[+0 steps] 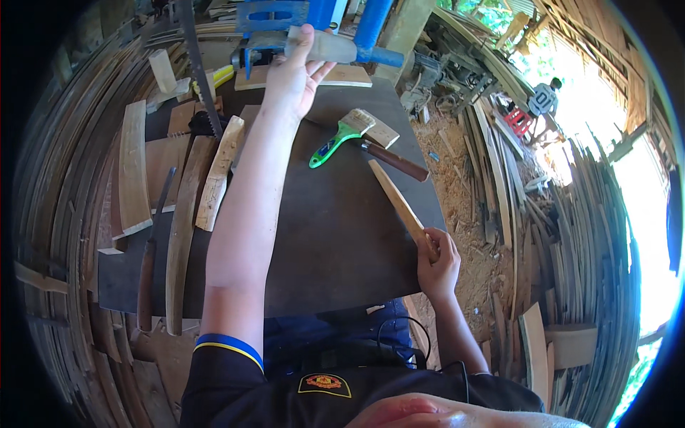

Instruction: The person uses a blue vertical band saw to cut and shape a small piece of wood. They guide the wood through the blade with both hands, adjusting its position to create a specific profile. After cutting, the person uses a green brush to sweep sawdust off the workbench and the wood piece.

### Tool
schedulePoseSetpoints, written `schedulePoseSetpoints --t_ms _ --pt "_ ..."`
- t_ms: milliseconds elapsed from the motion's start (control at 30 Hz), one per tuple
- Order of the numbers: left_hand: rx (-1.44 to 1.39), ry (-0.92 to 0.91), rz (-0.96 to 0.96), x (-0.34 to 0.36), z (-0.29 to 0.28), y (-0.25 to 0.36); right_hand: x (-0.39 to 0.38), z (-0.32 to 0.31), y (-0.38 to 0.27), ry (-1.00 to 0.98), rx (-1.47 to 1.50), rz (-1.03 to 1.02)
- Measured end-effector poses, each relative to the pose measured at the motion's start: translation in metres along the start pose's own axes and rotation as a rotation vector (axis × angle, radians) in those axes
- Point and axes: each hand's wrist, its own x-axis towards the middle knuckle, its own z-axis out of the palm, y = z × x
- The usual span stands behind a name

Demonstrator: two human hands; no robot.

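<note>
My left hand (292, 78) reaches to the far side of the table. Its thumb and fingers close round a translucent whitish cylinder (325, 47) set against a blue metal machine frame (285, 16). At the table's right edge, my right hand (437, 267) grips the near end of a narrow wood strip (396, 200), which slants away to the far left over the dark tabletop (335, 242). Beyond the strip's tip lie a green-handled paintbrush (339, 140), a tool with a brown wooden handle (399, 161) and a small wood block (382, 134).
Left of my arm lie shaped wood pieces (189, 235), a file (148, 274) with a wooden handle and an upright toothed saw blade (196, 71). Stacked timber strips (592, 235) line the right side. Sawdust covers the floor (467, 235). A person (544, 100) sits far right.
</note>
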Motion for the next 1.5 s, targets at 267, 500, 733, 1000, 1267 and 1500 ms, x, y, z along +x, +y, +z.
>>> schedulePoseSetpoints --t_ms 267,500,733,1000,1267,1500 --pt "-0.245 -0.103 0.042 -0.007 -0.007 -0.011 -0.002 -0.002 0.001 -0.001 -0.012 0.006" --pt "-0.181 -0.071 0.090 -0.002 -0.010 -0.015 -0.001 0.000 0.000 -0.004 -0.012 0.003" --pt "-0.143 -0.083 0.143 -0.010 0.008 -0.017 0.000 -0.003 -0.002 0.025 0.010 -0.031" --pt "-0.195 -0.143 0.085 -0.009 0.004 -0.021 -0.002 -0.003 0.000 0.027 0.007 -0.017" --pt "0.017 -0.075 0.137 -0.006 -0.016 -0.008 -0.001 -0.004 0.003 0.033 0.027 -0.033" --pt "0.055 -0.040 0.186 -0.011 0.003 -0.012 0.000 -0.003 0.000 0.026 0.036 -0.030"
